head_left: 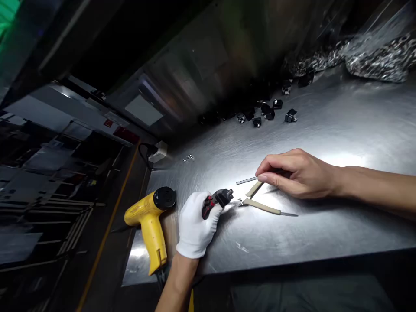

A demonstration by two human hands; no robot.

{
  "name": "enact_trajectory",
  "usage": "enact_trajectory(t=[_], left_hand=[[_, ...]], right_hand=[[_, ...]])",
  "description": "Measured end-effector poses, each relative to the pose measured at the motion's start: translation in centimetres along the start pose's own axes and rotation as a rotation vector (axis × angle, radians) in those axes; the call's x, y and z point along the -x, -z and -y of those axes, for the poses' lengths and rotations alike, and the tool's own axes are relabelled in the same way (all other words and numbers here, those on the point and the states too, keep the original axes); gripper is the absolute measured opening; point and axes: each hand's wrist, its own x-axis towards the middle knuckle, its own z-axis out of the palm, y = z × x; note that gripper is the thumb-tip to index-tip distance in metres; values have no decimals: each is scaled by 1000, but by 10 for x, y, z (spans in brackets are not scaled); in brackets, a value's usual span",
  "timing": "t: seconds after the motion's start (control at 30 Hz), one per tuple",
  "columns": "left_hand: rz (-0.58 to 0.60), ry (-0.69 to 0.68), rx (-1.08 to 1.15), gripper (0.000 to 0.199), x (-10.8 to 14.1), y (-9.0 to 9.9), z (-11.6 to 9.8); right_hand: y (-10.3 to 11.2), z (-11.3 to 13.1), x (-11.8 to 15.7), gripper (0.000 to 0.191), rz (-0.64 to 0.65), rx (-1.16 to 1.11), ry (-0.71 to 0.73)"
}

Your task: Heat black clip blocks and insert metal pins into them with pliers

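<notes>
My left hand [197, 225], in a white glove, is closed on a small black part with red bits [217, 200], which has metal prongs at its right end. Bare, my right hand [297, 173] pinches a thin metal rod [246, 180] that points left toward the black part without touching it. Something dark shows inside the right palm, but the fingers hide its shape. Beneath the rod, pliers with beige handles [261, 206] lie spread on the metal table, their jaws close to the left hand.
A yellow heat gun [151, 223] lies on the metal table [325, 234] left of my gloved hand. Several black parts [268, 112] are scattered at the back. Bags of shiny metal pieces [380, 58] sit back right. Small metal pieces [188, 158] lie near a white socket box [159, 151].
</notes>
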Motion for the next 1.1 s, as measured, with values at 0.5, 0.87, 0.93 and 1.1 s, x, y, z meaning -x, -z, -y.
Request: enact_trajectory(t=[0.5, 0.87, 0.93, 1.1], left_hand=[[144, -40, -112, 23, -6, 2, -1], [216, -102, -154, 28, -17, 3, 2], [220, -97, -167, 25, -19, 2, 2], [204, -73, -208, 18, -23, -2, -5]], right_hand=[[6, -5, 1, 15, 189, 15, 4], [2, -10, 2, 11, 194, 98, 9], [1, -11, 2, 11, 187, 118, -10], [0, -15, 2, 8, 158, 128, -35]])
